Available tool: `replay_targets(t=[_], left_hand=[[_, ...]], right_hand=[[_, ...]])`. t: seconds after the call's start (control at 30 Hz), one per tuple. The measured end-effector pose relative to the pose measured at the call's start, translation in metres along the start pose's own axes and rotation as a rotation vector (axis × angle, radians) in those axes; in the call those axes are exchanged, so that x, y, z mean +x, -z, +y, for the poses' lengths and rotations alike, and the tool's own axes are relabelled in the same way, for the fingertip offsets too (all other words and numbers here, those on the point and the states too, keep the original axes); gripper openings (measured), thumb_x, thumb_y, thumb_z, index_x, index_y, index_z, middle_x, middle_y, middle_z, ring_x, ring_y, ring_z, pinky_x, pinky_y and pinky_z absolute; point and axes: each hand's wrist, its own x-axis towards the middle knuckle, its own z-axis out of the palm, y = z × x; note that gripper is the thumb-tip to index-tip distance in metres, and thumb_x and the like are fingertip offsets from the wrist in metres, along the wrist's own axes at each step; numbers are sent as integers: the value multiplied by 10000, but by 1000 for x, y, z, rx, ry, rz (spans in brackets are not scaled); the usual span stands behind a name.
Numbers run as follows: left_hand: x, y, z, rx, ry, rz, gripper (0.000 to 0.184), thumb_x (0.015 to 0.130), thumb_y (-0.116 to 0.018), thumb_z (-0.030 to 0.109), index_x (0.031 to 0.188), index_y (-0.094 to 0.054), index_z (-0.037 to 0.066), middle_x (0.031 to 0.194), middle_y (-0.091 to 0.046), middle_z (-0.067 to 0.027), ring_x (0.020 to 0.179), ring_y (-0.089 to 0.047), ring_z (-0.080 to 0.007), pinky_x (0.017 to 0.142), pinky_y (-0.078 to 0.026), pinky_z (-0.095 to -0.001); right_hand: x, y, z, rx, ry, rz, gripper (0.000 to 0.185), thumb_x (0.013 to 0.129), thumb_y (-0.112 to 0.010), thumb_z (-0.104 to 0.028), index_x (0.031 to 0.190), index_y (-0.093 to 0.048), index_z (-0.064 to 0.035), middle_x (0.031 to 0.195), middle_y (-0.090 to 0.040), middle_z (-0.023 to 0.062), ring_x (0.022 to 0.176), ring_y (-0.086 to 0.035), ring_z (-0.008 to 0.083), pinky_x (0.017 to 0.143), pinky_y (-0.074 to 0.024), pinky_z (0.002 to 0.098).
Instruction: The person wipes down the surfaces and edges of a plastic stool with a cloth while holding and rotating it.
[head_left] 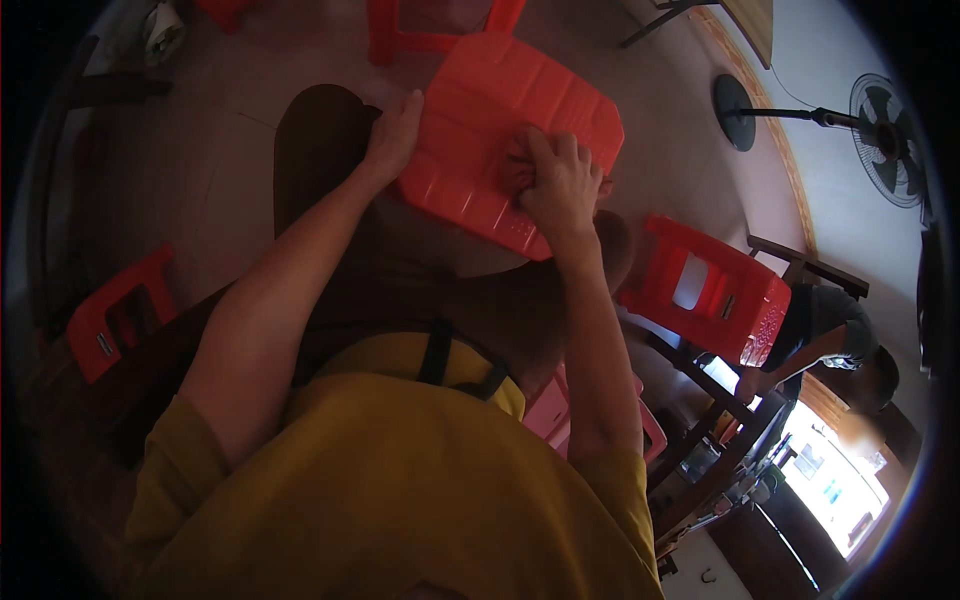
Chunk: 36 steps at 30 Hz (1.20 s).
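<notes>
A red plastic stool (480, 110) lies tilted over my knees, its broad ribbed face toward me. My left hand (396, 135) holds its left edge, with the fingertips near the upper left corner. On the right half of the same face rests my right hand (562, 185), its fingers bent and closed. Something small and reddish shows beside these fingers, too dark to make out.
Another red stool (710, 290) stands at the right, near a bent-over person (830, 330) in dark clothes. More red stools are at the left (120, 310) and top (440, 42). A standing fan (885, 140) is at the upper right.
</notes>
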Motion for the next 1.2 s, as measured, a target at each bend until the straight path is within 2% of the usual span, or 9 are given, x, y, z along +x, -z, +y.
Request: replay_targets(t=[0.1, 0.2, 0.47, 0.6, 0.8, 0.93, 1.0, 1.13, 1.2], left_hand=[[1, -1, -2, 24, 5, 14, 677, 985, -341, 556, 1184, -615, -30, 1138, -647, -272, 1129, -591, -409, 964, -431, -428], [-6, -3, 5, -3, 17, 11, 678, 983, -341, 559, 1164, -620, -32, 1106, -651, -282, 1109, -598, -420, 953, -439, -431], [-7, -1, 8, -28, 41, -42, 669, 981, -345, 551, 1151, -631, -29, 1086, -657, -276, 1106, -601, -416, 952, -442, -424], [-8, -4, 7, -34, -10, 27, 670, 977, -350, 551, 1156, -636, -28, 1093, -659, -267, 1102, -608, -397, 948, -444, -420], [-7, -1, 8, -95, 39, -18, 670, 979, -355, 552, 1207, -618, -21, 1175, -649, -228, 1135, -597, -359, 969, -439, -404], [-6, 0, 4, -175, 19, -36, 683, 1000, -336, 555, 1277, -564, -26, 1286, -601, -194, 1205, -555, -308, 1011, -406, -373], [-10, 1, 2, -236, -13, -13, 680, 1011, -326, 549, 1288, -548, -32, 1304, -586, -181, 1216, -540, -285, 1025, -391, -361], [-3, 5, -23, -400, 27, -68, 644, 1039, -322, 509, 1333, -498, -36, 1342, -546, -136, 1225, -503, -231, 1050, -361, -331], [-26, 7, -16, -458, 54, -87, 633, 1041, -331, 500, 1346, -494, -29, 1336, -546, -128, 1217, -503, -223, 1054, -359, -329]], right_hand=[[-1, -13, 42, 45, -154, 108, 509, 742, -656, -109, 1230, -627, -253, 1169, -559, 101, 1056, -565, 373, 881, -458, 536], [-5, -3, 65, -7, -169, 64, 438, 785, -614, -146, 1205, -653, -266, 1158, -573, 98, 1062, -570, 371, 901, -459, 525], [-25, 18, 80, -62, -286, -109, 449, 799, -572, -139, 1212, -656, -291, 1181, -575, 112, 1093, -566, 386, 919, -460, 514], [-31, 29, 60, -55, -322, -212, 477, 772, -590, -121, 1222, -645, -268, 1183, -570, 127, 1084, -568, 395, 918, -461, 512], [-66, 16, 4, -84, -108, -185, 491, 690, -672, -103, 1172, -624, -184, 1104, -567, 121, 993, -576, 376, 829, -466, 500], [-72, 1, -43, -40, 5, -170, 588, 643, -655, -59, 1218, -612, -177, 1103, -561, 146, 976, -569, 403, 812, -463, 506], [-69, 2, -60, 183, 131, -186, 576, 654, -641, -25, 1215, -607, -153, 1102, -569, 154, 994, -573, 400, 837, -467, 497], [-57, -1, -65, 385, 179, -68, 573, 665, -634, -4, 1226, -596, -115, 1114, -581, 163, 1023, -571, 400, 867, -471, 481], [-44, 10, -52, 424, 81, 11, 563, 694, -634, -5, 1248, -576, -89, 1143, -587, 187, 1073, -567, 400, 907, -473, 450]])
